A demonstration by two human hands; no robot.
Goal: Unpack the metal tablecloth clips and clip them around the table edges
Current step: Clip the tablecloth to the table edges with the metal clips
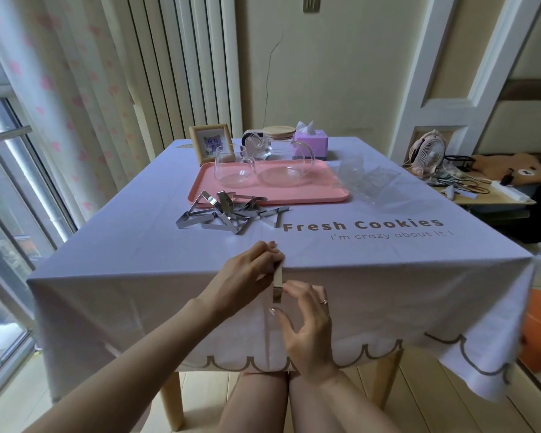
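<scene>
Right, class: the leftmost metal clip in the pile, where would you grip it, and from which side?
Pinch its two sloping bands near the peak, coming from above and the left. The leftmost clip stands as an open triangle, free on that side, while the other clips crowd its right.

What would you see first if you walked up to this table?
Two hands at the near edge: the left hand and the right hand hold a shiny metal clip over the tablecloth. Behind them a pile of clips lies mid-table, in front of a pink tray with a glass cup on it.
</scene>
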